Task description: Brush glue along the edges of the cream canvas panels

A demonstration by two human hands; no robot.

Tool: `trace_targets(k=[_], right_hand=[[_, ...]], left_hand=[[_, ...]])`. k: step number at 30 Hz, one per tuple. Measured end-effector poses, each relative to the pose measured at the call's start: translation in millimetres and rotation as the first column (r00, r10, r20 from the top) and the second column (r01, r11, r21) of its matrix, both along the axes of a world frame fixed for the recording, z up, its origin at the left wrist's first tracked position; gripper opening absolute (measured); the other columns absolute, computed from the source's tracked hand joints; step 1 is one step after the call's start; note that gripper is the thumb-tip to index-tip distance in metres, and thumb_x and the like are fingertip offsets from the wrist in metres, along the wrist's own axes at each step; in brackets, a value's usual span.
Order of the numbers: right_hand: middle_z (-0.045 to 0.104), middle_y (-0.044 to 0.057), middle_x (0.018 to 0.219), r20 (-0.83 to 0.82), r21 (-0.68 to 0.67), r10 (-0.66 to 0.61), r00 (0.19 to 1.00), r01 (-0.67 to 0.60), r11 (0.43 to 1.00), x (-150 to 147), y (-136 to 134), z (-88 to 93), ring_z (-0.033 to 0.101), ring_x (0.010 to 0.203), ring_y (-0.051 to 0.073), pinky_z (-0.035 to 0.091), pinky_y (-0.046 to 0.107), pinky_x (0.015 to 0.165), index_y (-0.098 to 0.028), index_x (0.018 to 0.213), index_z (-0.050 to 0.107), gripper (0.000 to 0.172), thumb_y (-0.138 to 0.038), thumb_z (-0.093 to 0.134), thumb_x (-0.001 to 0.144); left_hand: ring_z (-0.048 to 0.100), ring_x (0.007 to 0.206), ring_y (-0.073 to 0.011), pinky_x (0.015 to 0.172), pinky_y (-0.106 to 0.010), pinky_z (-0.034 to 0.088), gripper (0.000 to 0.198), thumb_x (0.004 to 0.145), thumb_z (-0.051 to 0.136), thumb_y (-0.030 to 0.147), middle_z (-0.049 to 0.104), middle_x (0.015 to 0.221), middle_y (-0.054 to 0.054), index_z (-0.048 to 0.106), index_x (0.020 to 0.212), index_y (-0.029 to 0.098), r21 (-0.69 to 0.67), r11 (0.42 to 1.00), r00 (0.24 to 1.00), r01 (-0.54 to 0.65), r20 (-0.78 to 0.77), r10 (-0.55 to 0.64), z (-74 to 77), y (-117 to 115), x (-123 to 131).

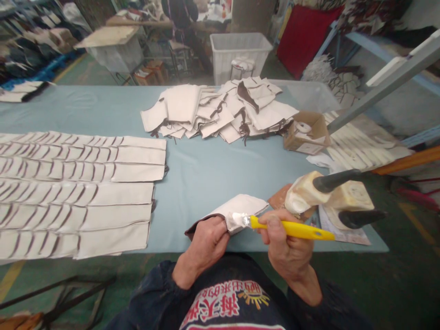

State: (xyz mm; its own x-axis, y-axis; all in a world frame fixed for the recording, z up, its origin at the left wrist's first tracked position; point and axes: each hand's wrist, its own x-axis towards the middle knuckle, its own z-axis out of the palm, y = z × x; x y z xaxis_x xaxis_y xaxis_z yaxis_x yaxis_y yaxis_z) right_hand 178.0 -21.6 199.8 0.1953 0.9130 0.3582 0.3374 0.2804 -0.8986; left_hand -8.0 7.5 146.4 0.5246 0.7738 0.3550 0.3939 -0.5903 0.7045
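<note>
My right hand is closed round the yellow handle of a paintbrush. White paste coats its bristles, which touch a cream fabric piece with a dark brown edge. At the front of the table, my left hand grips that piece by its brown-edged side, fingers curled over it. Just beyond my right hand stands a paste-smeared, cream-coloured container, with a second stained container beside it. Dark handles stick out from both.
Overlapping rows of cream pieces cover the table's left side. A loose heap of similar pieces lies at the back, near a cardboard box with tape rolls. A grey metal bar slants over the right side. Behind the table, a person is near a white bin.
</note>
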Motion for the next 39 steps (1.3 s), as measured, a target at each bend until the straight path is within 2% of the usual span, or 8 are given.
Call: trace_targets(k=[4, 7, 13, 17, 20, 25, 32, 39], right_hand=[[0.053, -0.006, 0.052, -0.079, -0.093, 0.067, 0.995, -0.074, 0.993, -3, 11, -1.8, 0.051, 0.042, 0.010, 0.043, 0.021, 0.044, -0.021, 0.083, 0.066, 0.028, -0.031, 0.052, 0.105], [0.051, -0.007, 0.049, -0.162, -0.089, -0.002, 0.987, -0.012, 0.996, -5, 17, 1.3, 0.051, 0.042, 0.011, 0.045, 0.022, 0.045, -0.021, 0.081, 0.065, 0.031, -0.035, 0.053, 0.105], [0.050, -0.007, 0.046, -0.198, -0.142, 0.029, 0.980, -0.058, 0.988, -6, 7, 0.4, 0.050, 0.040, 0.011, 0.045, 0.023, 0.043, -0.021, 0.079, 0.065, 0.034, -0.039, 0.055, 0.105], [0.050, -0.006, 0.047, -0.194, -0.126, -0.012, 0.981, -0.013, 0.992, 3, -1, -0.3, 0.052, 0.041, 0.012, 0.045, 0.023, 0.043, -0.020, 0.078, 0.066, 0.034, -0.040, 0.056, 0.104], [0.049, -0.007, 0.047, -0.230, -0.059, -0.065, 0.971, 0.053, 0.997, 8, -2, 3.3, 0.052, 0.041, 0.012, 0.045, 0.022, 0.042, -0.020, 0.079, 0.065, 0.032, -0.038, 0.056, 0.104], [0.051, -0.007, 0.049, -0.236, 0.039, 0.000, 0.972, 0.009, 0.999, 11, -4, 1.0, 0.050, 0.041, 0.011, 0.045, 0.022, 0.044, -0.021, 0.081, 0.066, 0.029, -0.036, 0.056, 0.104], [0.057, -0.004, 0.059, -0.035, 0.050, 0.132, 0.991, -0.130, 0.990, 6, 14, -20.0, 0.054, 0.050, 0.012, 0.047, 0.026, 0.053, -0.021, 0.089, 0.070, 0.031, -0.039, 0.052, 0.106], [0.056, -0.005, 0.058, -0.074, 0.150, 0.063, 0.995, -0.052, 0.987, 15, 17, -13.2, 0.054, 0.049, 0.012, 0.046, 0.025, 0.052, -0.022, 0.089, 0.067, 0.028, -0.036, 0.051, 0.107]], left_hand=[[0.053, 0.064, -0.0179, 0.060, -0.030, 0.038, 0.026, 0.093, 0.046, 0.006, 0.061, 0.070, -0.002, 0.061, 0.077, 0.020, 0.033, 0.999, 0.999, -0.030, -0.036, 0.032, -1.4, -2, -1], [0.056, 0.069, -0.0182, 0.063, -0.029, 0.041, 0.026, 0.093, 0.044, 0.005, 0.064, 0.074, -0.004, 0.063, 0.080, 0.020, 0.002, 1.000, 1.000, -0.018, -0.024, 0.018, -2.7, -3, -1], [0.051, 0.064, -0.0154, 0.062, -0.028, 0.038, 0.025, 0.089, 0.044, 0.008, 0.060, 0.069, -0.001, 0.062, 0.074, 0.019, -0.211, 0.973, 0.992, -0.095, 0.056, 0.109, 0.9, -7, -1], [0.054, 0.066, -0.0149, 0.064, -0.026, 0.040, 0.021, 0.088, 0.048, 0.015, 0.062, 0.072, 0.000, 0.067, 0.079, 0.017, -0.534, 0.836, 0.966, -0.129, 0.123, 0.227, 12.9, -6, 0], [0.059, 0.072, -0.0168, 0.068, -0.026, 0.045, 0.020, 0.085, 0.055, 0.023, 0.069, 0.079, -0.001, 0.073, 0.093, 0.017, -0.722, 0.690, 0.923, -0.044, 0.236, 0.305, 22.1, -3, 0], [0.064, 0.075, -0.0180, 0.069, -0.025, 0.049, 0.026, 0.076, 0.069, 0.027, 0.073, 0.079, -0.002, 0.077, 0.098, 0.016, -0.866, 0.494, 0.840, 0.080, 0.326, 0.435, 32.0, 0, 0], [0.058, 0.062, -0.0127, 0.068, -0.024, 0.049, 0.029, 0.075, 0.073, 0.027, 0.068, 0.068, 0.001, 0.078, 0.101, 0.016, -0.899, 0.400, 0.808, 0.178, 0.366, 0.463, 38.9, -10, 7], [0.065, 0.069, -0.0150, 0.066, -0.022, 0.048, 0.027, 0.073, 0.074, 0.026, 0.072, 0.073, -0.001, 0.077, 0.097, 0.015, -0.912, 0.356, 0.751, 0.202, 0.377, 0.541, 39.9, -14, 13]])
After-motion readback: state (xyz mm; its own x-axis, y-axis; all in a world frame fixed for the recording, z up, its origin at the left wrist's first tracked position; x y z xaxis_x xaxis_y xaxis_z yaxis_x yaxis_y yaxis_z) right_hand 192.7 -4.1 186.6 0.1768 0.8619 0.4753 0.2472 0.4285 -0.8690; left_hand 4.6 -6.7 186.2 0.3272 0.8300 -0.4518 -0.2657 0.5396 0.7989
